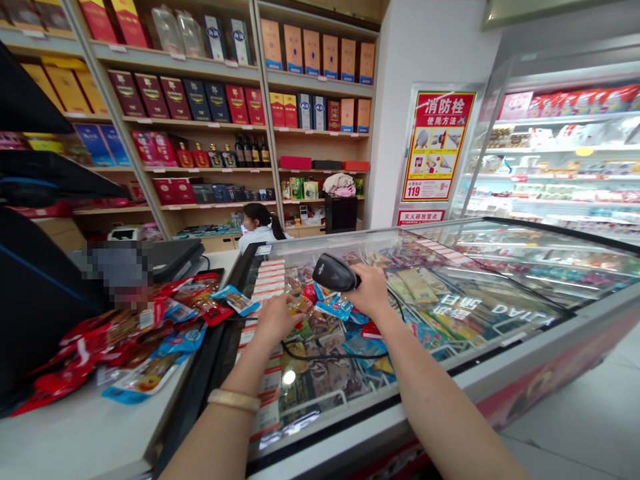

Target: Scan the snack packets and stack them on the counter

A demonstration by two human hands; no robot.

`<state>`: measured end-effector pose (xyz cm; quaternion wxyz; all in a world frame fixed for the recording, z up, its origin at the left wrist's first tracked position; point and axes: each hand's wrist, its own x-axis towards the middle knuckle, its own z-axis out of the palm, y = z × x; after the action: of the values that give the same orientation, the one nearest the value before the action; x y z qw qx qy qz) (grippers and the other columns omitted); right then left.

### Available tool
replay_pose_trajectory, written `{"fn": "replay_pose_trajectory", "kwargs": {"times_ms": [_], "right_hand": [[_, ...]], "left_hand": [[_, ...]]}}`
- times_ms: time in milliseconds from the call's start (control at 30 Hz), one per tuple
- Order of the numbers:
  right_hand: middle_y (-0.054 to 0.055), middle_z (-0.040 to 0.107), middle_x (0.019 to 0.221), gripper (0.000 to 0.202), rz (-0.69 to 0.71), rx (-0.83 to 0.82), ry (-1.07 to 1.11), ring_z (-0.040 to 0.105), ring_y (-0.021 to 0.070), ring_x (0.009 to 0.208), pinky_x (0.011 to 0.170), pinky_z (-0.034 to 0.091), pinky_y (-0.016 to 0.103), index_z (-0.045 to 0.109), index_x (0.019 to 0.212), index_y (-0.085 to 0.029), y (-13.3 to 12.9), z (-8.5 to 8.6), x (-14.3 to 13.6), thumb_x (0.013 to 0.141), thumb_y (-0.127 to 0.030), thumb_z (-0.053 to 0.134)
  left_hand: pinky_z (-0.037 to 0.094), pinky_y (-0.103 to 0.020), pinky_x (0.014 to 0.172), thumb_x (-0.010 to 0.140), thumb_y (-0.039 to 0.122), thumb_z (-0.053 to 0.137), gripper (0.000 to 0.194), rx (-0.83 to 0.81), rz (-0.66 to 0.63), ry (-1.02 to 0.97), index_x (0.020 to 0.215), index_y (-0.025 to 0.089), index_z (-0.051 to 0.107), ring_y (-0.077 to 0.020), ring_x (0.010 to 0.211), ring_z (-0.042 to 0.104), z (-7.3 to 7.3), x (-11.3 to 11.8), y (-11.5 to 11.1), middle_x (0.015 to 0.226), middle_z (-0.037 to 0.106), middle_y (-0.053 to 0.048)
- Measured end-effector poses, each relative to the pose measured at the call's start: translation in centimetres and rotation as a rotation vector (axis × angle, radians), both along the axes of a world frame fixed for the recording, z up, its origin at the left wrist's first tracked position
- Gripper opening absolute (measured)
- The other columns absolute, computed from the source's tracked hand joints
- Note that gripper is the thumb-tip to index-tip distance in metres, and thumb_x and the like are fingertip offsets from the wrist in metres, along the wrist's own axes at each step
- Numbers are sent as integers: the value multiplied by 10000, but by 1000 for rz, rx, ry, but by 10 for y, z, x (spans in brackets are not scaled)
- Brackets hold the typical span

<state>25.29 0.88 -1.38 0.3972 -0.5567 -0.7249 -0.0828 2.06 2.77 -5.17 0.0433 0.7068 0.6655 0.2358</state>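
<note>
My right hand [373, 288] grips the handle of a black barcode scanner [334, 271], whose head points left above the freezer's glass lid. Its dark cable [340, 357] loops over the glass below. My left hand [274, 319] is on the lid's left part, fingers closed at the edge of a small snack packet [301, 305]; the fingertips are partly hidden. Blue and red snack packets [337, 308] lie on the glass under the scanner, between my hands. To the left, a heap of red and blue snack packets [145, 327] spreads over the white counter [75, 440].
The glass-topped chest freezer [520, 353] extends away to the right. Black equipment [35, 293] stands at the left. Behind the counter a person [263, 223] is low down by shelves of boxed bottles [195, 100]. A lit display fridge [565, 160] stands at the far right.
</note>
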Motion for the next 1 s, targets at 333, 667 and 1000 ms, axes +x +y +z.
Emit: {"fn": "replay_pose_trajectory", "kwargs": {"times_ms": [333,667,1000], "right_hand": [[53,709,867,221,6,15,24,634,250,909,754,349,314,704,894,-216,-1,1,-1,682,-266,666],[61,698,867,224,62,53,-20,624,241,880,761,350,309,691,911,-201,-1,0,-1,703,-259,630],[55,714,904,288,266,76,-76,607,220,889,835,298,341,697,938,-215,-11,0,-16,684,-352,696]], "left_hand": [[517,-280,626,651,194,700,133,87,67,-1277,757,162,627,-151,642,620,21,-16,2,702,659,-20],[309,-102,434,846,-54,395,252,-211,-357,-2262,725,152,475,-16,444,344,48,-14,-21,644,407,42],[202,-121,365,844,-64,315,295,-245,-334,-2284,800,177,479,-27,410,247,51,-10,-27,668,426,33]]}}
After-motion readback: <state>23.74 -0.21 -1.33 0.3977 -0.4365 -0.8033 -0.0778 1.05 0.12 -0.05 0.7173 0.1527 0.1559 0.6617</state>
